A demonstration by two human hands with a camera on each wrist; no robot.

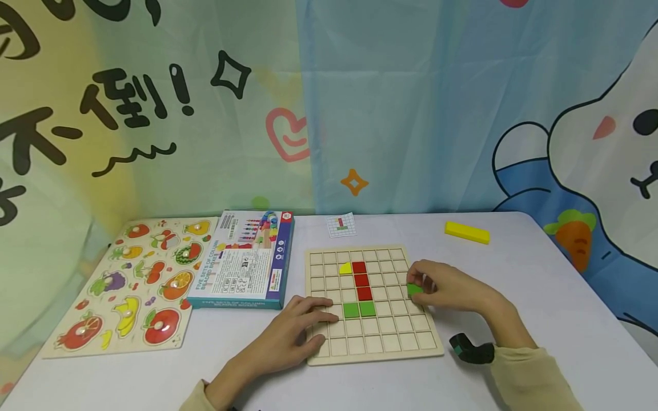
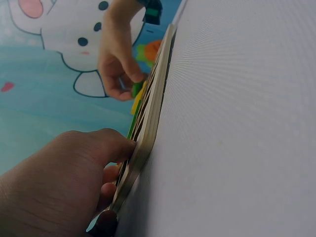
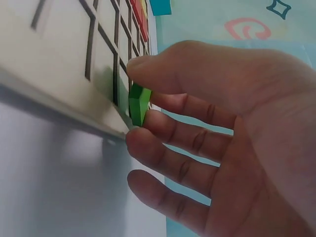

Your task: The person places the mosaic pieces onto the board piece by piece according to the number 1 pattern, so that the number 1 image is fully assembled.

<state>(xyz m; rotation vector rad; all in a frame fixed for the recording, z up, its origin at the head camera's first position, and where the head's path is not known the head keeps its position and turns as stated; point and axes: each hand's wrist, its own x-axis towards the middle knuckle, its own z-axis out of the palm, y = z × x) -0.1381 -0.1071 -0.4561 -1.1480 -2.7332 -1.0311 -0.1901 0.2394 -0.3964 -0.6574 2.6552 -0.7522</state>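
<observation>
A wooden grid board (image 1: 386, 343) lies on the white table. On it, three red square tiles (image 1: 361, 280) form a column, with a yellow piece (image 1: 345, 268) with a rounded corner left of the top one. Two green square tiles (image 1: 359, 309) lie side by side below. My left hand (image 1: 290, 331) rests on the board's left edge, fingers loosely extended; in the left wrist view its thumb touches the rim. Between thumb and fingers, my right hand (image 1: 452, 287) pinches a green tile (image 3: 139, 103) at the board's right edge.
Behind the board lies a small pattern card (image 1: 341, 225). A yellow bar (image 1: 467, 232) is at the back right. To the left are a printed box (image 1: 233, 274) and a fruit puzzle board (image 1: 128, 285). A black strap device (image 1: 470, 349) sits by the right wrist.
</observation>
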